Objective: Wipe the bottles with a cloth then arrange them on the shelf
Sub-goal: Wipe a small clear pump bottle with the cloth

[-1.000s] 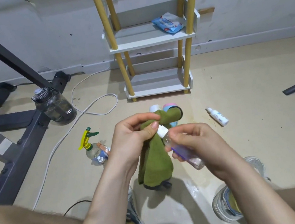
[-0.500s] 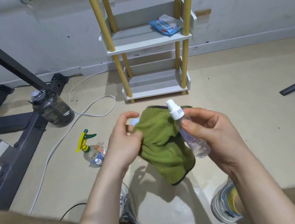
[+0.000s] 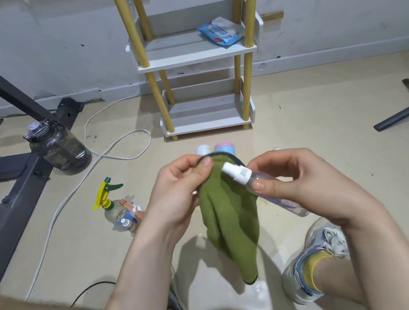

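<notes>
The left hand (image 3: 177, 196) pinched the top edge of a green cloth (image 3: 228, 218) between thumb and curled fingers. The right hand (image 3: 311, 186) gripped a small spray bottle (image 3: 237, 174) by its neck, thumb in front and fingers behind.

Well beyond both hands stood the shelf (image 3: 194, 51), white tiers on yellow posts. Its upper tier held a blue wipes packet (image 3: 221, 31) with a red and white label, the writing too small to read; the lower tier held nothing.

Far to the left of the left hand a dark metal frame (image 3: 9, 177) lay across the floor, and a large smoky jug (image 3: 60, 148) with a clear lid stood against it. What the jug held could not be told.

The cloth hung down between the two wrists, dark trim along its edge.

Left of the left wrist stood a clear trigger bottle (image 3: 107, 204) with a yellow and green sprayer, and just beside it lay a few small bottles (image 3: 129, 220), their labels blurred.

Just beyond the knuckles, two lidded containers (image 3: 224, 148) showed, one white-topped and one pink over blue.

The small spray bottle was tilted, its white cap touching the cloth. Its body was clear, and its pale label was unreadable.
</notes>
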Demonstrator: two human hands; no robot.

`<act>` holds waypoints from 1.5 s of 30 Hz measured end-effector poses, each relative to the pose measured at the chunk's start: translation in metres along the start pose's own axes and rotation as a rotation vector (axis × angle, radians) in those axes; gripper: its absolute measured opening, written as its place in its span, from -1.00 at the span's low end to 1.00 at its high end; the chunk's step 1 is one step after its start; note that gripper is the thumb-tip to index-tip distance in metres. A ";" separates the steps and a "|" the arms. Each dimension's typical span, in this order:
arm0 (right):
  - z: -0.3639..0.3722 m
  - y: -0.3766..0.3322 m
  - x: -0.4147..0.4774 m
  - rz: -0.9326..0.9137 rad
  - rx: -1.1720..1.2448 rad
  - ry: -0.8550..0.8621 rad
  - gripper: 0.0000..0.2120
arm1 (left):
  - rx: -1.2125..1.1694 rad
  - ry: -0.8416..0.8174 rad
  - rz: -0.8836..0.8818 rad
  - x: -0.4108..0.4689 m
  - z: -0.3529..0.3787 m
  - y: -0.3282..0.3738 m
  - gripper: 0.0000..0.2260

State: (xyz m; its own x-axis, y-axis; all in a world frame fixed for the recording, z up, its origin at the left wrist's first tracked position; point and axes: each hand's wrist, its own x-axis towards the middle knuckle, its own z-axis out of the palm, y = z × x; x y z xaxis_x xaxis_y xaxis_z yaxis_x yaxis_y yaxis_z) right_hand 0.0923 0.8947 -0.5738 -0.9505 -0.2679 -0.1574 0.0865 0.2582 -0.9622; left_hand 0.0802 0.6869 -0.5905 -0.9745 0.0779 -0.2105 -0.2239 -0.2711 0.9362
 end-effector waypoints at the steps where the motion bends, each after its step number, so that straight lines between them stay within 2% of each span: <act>1: 0.002 0.000 0.000 0.023 -0.109 0.065 -0.90 | -0.085 0.040 0.008 0.000 0.002 0.004 -0.90; 3: 0.008 0.000 0.003 0.033 -0.192 0.159 -0.94 | -0.229 0.070 0.001 -0.004 0.008 0.014 -0.81; 5: 0.016 0.000 0.005 0.063 -0.149 0.130 -0.94 | -0.171 -0.017 -0.005 -0.011 0.011 0.021 -0.65; 7: 0.022 -0.003 0.005 0.132 -0.006 0.045 -0.83 | 0.215 -0.116 0.064 -0.015 0.010 0.022 -0.59; 10: 0.018 -0.006 0.003 0.187 0.113 0.035 -0.79 | 0.880 -0.218 0.314 -0.014 0.002 0.015 -0.80; 13: 0.008 -0.011 0.005 0.154 0.094 -0.070 -0.86 | 1.233 -0.255 0.538 -0.010 -0.003 0.018 -0.75; 15: 0.001 -0.015 0.010 0.127 0.054 -0.172 -0.74 | 1.411 -0.310 0.647 -0.007 -0.003 0.028 -0.73; 17: -0.003 -0.025 0.017 0.087 0.064 -0.255 -0.67 | 1.469 -0.347 0.706 -0.005 -0.007 0.038 -0.73; 20: 0.000 -0.044 0.028 0.024 0.025 -0.298 -0.62 | 1.361 -0.306 0.763 -0.006 -0.017 0.046 -0.76; 23: 0.011 -0.061 0.041 -0.060 -0.161 -0.252 -0.62 | 1.309 -0.040 0.829 -0.007 -0.021 0.043 -0.71; 25: 0.022 -0.068 0.047 -0.161 -0.415 -0.175 -0.59 | 1.323 0.138 0.769 -0.002 -0.020 0.045 -0.63; 27: 0.032 -0.072 0.046 -0.310 -0.697 -0.061 -0.58 | 1.303 0.216 0.542 0.005 -0.015 0.054 -0.55; 30: 0.039 -0.060 0.042 -0.718 -1.071 0.032 -0.67 | 1.136 0.241 0.194 0.017 -0.014 0.062 -0.44; 32: 0.035 -0.049 0.043 -0.836 -1.116 0.049 -0.66 | 1.036 0.179 0.087 0.017 -0.012 0.059 -0.42; 34: 0.031 -0.045 0.043 -0.716 -0.940 0.025 -0.68 | 1.033 0.124 0.139 0.016 -0.013 0.053 -0.43; 37: 0.026 -0.048 0.045 -0.182 -0.320 -0.066 -0.78 | 0.856 -0.046 0.236 0.013 -0.018 0.050 -0.49; 39: 0.018 -0.045 0.046 0.144 0.136 -0.218 -0.78 | 0.791 -0.205 0.207 0.011 -0.022 0.057 -0.66; 40: 0.015 -0.044 0.046 0.233 0.292 -0.293 -0.76 | 0.787 -0.246 0.197 0.010 -0.023 0.062 -0.80; 41: 0.013 -0.044 0.045 0.283 0.397 -0.358 -0.74 | 0.756 -0.275 0.173 0.008 -0.023 0.065 -0.91; 43: 0.010 -0.041 0.043 0.304 0.502 -0.431 -0.70 | 0.731 -0.284 0.171 0.007 -0.020 0.068 -0.84; 45: 0.010 -0.042 0.044 0.266 0.462 -0.406 -0.78 | 0.856 -0.272 0.264 0.007 -0.017 0.063 -0.86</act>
State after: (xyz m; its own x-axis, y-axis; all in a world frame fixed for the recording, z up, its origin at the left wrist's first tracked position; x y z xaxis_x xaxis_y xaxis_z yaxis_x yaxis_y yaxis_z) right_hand 0.0502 0.8631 -0.5428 -0.6991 -0.6016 -0.3864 0.5070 -0.0361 -0.8612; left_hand 0.0590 0.6539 -0.5382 -0.9307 0.3656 0.0105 0.1975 0.4782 0.8558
